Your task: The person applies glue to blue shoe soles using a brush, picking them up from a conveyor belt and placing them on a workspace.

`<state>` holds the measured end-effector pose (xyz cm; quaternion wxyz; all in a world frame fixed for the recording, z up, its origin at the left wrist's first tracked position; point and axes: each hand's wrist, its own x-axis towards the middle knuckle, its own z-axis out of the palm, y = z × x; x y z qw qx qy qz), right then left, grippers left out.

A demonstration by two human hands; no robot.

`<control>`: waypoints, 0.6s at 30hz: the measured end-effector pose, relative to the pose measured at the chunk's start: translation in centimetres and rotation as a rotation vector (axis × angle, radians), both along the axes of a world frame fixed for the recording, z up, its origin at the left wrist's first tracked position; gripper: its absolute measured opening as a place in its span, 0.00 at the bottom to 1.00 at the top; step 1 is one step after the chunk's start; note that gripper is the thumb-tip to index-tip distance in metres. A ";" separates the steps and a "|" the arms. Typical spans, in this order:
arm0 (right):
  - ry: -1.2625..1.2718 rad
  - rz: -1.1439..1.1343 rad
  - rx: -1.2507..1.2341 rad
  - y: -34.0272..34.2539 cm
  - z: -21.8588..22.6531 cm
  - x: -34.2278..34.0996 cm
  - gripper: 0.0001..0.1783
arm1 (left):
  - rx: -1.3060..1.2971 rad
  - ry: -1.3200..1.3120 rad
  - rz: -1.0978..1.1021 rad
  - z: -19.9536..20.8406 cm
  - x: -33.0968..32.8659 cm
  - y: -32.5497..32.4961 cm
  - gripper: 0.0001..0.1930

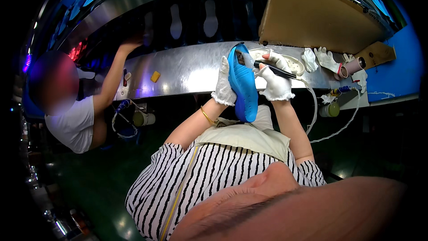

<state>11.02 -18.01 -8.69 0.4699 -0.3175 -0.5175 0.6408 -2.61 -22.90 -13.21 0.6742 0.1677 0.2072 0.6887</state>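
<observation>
A blue shoe (244,85) stands tilted over the front edge of the metal bench, toe end down toward me. My left hand (224,84), in a white glove, is closed round its left side. My right hand (275,80), in a white glove with bare fingertips, grips a black-handled brush (282,72). The brush's pale bristle end reaches the upper part of the shoe; whether it touches the surface is hard to tell. Behind my right hand lies an oval white tray (295,66), partly covered by the hand. A white tube (315,107) runs down from near the brush handle.
Sole-shaped pieces (211,18) lie on a dark conveyor behind the metal bench (187,73). A large cardboard box (312,13) stands back right. Spare white gloves (327,59) and a cup (355,65) sit at right. A yellow sponge (155,76) is left; a co-worker (73,120) reaches toward the conveyor.
</observation>
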 end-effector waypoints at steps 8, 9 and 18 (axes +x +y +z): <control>-0.039 0.140 0.049 -0.9 -1.0 0.6 0.14 | -0.154 -0.037 0.041 -0.2 -1.3 0.0 0.39; -0.093 0.106 0.209 -0.9 -1.0 0.7 0.13 | -0.174 -0.023 0.044 0.0 -1.4 0.0 0.39; -0.258 0.134 0.346 -2.3 -1.6 1.2 0.09 | 0.088 -0.459 -0.288 1.7 -3.2 0.3 0.46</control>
